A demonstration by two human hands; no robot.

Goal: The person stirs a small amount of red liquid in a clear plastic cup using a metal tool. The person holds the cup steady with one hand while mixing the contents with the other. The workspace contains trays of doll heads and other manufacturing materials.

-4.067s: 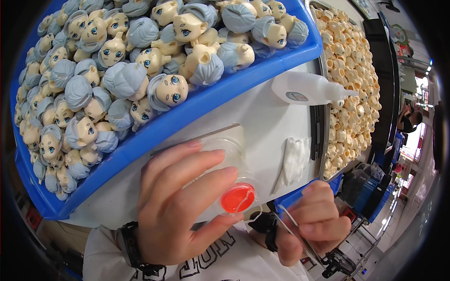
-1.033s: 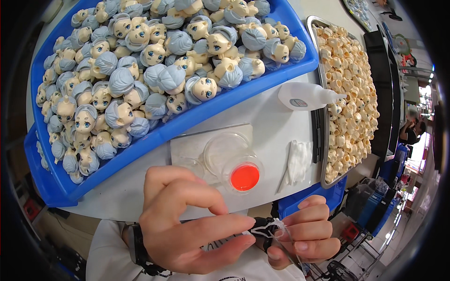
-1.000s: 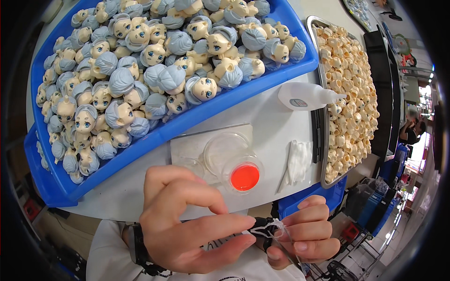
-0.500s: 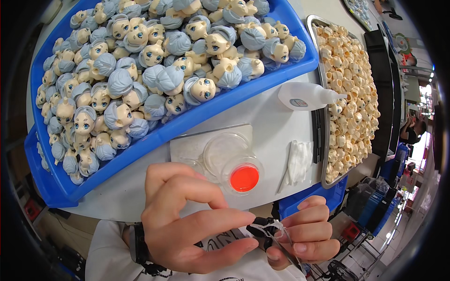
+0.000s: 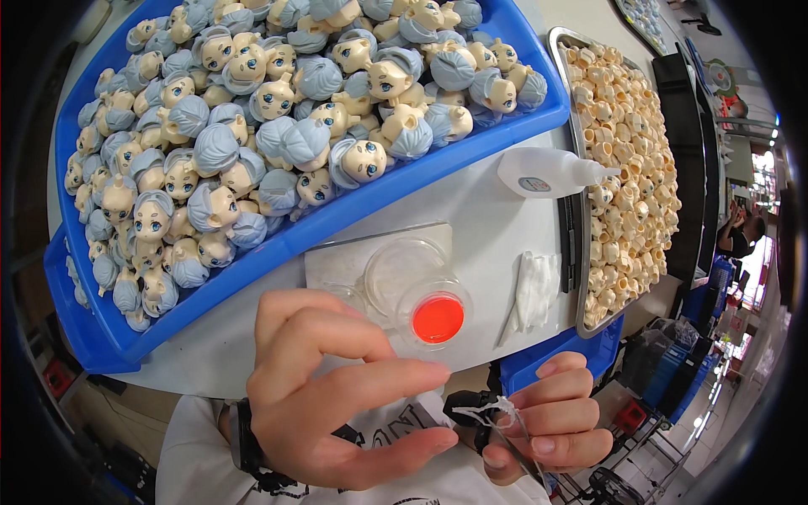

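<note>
My right hand (image 5: 551, 421) is closed low in view, pinching a small black piece with a thin white bit (image 5: 481, 410) and a clear thin stick that runs down past its fingers. My left hand (image 5: 332, 391) hovers beside it with fingers curled. Its forefinger and thumb tips lie just left of the black piece, with a gap between them. Just above the hands, a small round clear dish of red paint (image 5: 438, 317) sits beside an empty clear dish (image 5: 406, 268) on a pale flat plate (image 5: 337, 257).
A big blue tray (image 5: 421, 187) piled with doll heads with pale blue hair fills the upper left. A white squeeze bottle (image 5: 547, 172) and a folded white cloth (image 5: 534, 290) lie on the white table. A metal tray (image 5: 566, 101) of beige parts runs along the right. Another person (image 5: 742, 231) stands far right.
My left hand left the paint dishes and came down to my right hand. Over the last second its fingertips have eased slightly apart at the small black piece.
</note>
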